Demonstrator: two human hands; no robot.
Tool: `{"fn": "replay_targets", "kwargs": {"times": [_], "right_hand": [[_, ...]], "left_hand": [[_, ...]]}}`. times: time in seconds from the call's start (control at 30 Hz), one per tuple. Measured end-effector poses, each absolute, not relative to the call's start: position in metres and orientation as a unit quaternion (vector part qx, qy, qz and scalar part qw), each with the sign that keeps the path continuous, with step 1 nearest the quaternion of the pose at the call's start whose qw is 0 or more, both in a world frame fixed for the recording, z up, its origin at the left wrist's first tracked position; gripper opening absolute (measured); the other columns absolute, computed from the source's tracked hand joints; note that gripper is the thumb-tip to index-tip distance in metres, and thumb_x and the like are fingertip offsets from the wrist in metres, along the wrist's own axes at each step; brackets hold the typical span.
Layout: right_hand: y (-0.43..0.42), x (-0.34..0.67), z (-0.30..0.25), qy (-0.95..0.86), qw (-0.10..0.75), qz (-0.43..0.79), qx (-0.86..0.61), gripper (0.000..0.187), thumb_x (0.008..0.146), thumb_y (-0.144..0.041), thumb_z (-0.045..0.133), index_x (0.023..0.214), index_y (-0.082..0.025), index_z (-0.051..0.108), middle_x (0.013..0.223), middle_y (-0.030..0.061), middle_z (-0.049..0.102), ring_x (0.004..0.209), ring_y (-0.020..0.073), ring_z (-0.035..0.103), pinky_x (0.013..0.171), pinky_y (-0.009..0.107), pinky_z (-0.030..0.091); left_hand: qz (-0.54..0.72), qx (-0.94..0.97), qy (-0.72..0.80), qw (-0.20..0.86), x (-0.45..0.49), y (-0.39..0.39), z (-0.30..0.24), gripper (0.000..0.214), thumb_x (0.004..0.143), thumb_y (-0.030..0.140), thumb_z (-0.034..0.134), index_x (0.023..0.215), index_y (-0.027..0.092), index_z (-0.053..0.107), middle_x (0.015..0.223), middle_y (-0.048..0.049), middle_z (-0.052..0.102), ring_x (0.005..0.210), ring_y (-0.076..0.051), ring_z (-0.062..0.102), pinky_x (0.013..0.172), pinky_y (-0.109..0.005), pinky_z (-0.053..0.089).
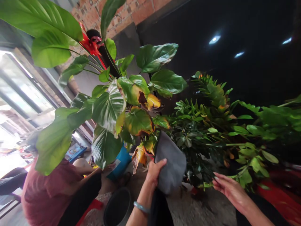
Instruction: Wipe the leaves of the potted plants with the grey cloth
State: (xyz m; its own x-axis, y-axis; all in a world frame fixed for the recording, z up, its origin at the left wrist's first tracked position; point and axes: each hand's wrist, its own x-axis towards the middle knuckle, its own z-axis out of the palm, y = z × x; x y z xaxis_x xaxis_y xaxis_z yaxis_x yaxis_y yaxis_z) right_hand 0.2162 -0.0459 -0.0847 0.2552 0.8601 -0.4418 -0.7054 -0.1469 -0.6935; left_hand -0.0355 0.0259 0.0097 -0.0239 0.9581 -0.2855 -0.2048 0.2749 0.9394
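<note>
My left hand point(155, 172), with a bangle on its wrist, grips a smooth grey pot-like object point(171, 161). Its thumb lies on the near face, and the other fingers are mostly hidden behind. The grey object is tilted, so its inside does not show. Just beyond it rises a tall plant point(108, 106) with broad glossy leaves, some yellow and brown at the edges. My right hand point(229, 188) is empty, fingers stretched out, beside the low leaves of a bushier plant point(249, 160). I cannot tell whether its fingertips touch them.
A dark bucket point(118, 207) stands on the floor left of my left arm. Behind it is a blue container point(120, 164). A person in a dull red shirt point(50, 191) sits at the left. A glossy black panel point(225, 47) backs the plants; brick wall point(141, 12) shows above.
</note>
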Motion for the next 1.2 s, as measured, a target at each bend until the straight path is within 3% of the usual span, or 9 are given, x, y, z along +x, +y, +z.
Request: {"fn": "replay_targets", "kwargs": {"times": [0.17,0.33,0.43,0.5,0.6,0.73,0.9,1.03,1.2], "right_hand": [[-0.047,0.217,-0.076,-0.072,0.639,0.594,-0.483,0.035,0.025,-0.009,0.089,0.055,-0.019,0.074,0.049,0.0016,0.071,0.044,0.0156,0.065,0.042,0.021,0.056],[-0.048,0.215,-0.069,-0.079,0.635,0.593,-0.488,0.04,0.017,-0.013,0.09,0.053,-0.018,0.074,0.048,0.0033,0.07,0.043,0.0141,0.063,0.043,0.02,0.055],[-0.048,0.213,-0.069,-0.078,0.637,0.591,-0.489,0.042,0.015,-0.014,0.09,0.053,-0.019,0.074,0.048,0.0032,0.071,0.043,0.0138,0.063,0.043,0.02,0.055],[-0.047,0.212,-0.071,-0.079,0.638,0.591,-0.487,0.042,0.015,-0.014,0.091,0.053,-0.019,0.074,0.048,0.0026,0.07,0.043,0.0138,0.063,0.043,0.021,0.056],[-0.047,0.213,-0.075,-0.079,0.641,0.583,-0.492,0.042,0.014,-0.014,0.09,0.053,-0.02,0.074,0.047,0.0014,0.07,0.042,0.0144,0.063,0.041,0.021,0.055],[-0.047,0.216,-0.078,-0.076,0.64,0.581,-0.497,0.043,0.014,-0.014,0.091,0.053,-0.019,0.074,0.046,0.0026,0.069,0.042,0.0152,0.063,0.041,0.021,0.055],[-0.046,0.214,-0.076,-0.081,0.648,0.585,-0.481,0.042,0.016,-0.015,0.091,0.055,-0.019,0.075,0.047,0.0027,0.07,0.042,0.014,0.062,0.043,0.022,0.055],[-0.045,0.213,-0.078,-0.082,0.648,0.59,-0.474,0.038,0.021,-0.013,0.09,0.055,-0.019,0.074,0.047,0.003,0.07,0.044,0.0144,0.063,0.045,0.022,0.054],[-0.044,0.217,-0.09,-0.084,0.642,0.592,-0.48,0.031,0.03,-0.013,0.087,0.058,-0.018,0.074,0.045,0.0033,0.068,0.044,0.0167,0.063,0.046,0.026,0.054]], "left_hand": [[0.338,0.44,0.473,0.685,-0.049,-0.004,-0.009,0.053,0.04,0.033,0.091,0.085,0.012,0.073,0.077,-0.0072,0.075,0.07,-0.023,0.069,0.074,-0.035,0.055],[0.536,0.413,0.467,0.569,-0.057,0.029,0.057,0.055,0.05,0.036,0.087,0.097,0.015,0.069,0.088,-0.0078,0.076,0.075,-0.024,0.07,0.068,-0.034,0.056],[0.596,0.389,0.495,0.499,-0.044,0.046,0.062,0.053,0.048,0.034,0.086,0.095,0.016,0.067,0.085,-0.0065,0.075,0.074,-0.022,0.069,0.067,-0.033,0.056],[0.561,0.388,0.515,0.519,-0.033,0.041,0.041,0.055,0.042,0.032,0.087,0.09,0.015,0.068,0.078,-0.006,0.074,0.07,-0.022,0.068,0.067,-0.034,0.055],[0.415,0.434,0.528,0.601,-0.022,0.012,0.0,0.053,0.032,0.028,0.089,0.079,0.013,0.07,0.067,-0.0038,0.071,0.063,-0.021,0.065,0.065,-0.034,0.053],[0.289,0.485,0.478,0.673,-0.028,-0.016,-0.003,0.053,0.035,0.03,0.09,0.083,0.014,0.073,0.071,-0.0029,0.073,0.068,-0.021,0.066,0.069,-0.033,0.054],[0.49,0.45,0.422,0.616,-0.032,0.017,0.065,0.068,0.043,0.038,0.089,0.103,0.014,0.068,0.091,-0.0088,0.075,0.082,-0.026,0.069,0.075,-0.035,0.055],[0.574,0.388,0.457,0.557,-0.013,0.037,0.066,0.065,0.04,0.038,0.089,0.098,0.014,0.068,0.087,-0.0079,0.074,0.079,-0.025,0.069,0.074,-0.034,0.055],[0.348,0.471,0.471,0.659,-0.002,0.01,0.013,0.055,0.034,0.036,0.09,0.082,0.014,0.072,0.07,-0.0044,0.072,0.062,-0.019,0.064,0.065,-0.032,0.052]]}}
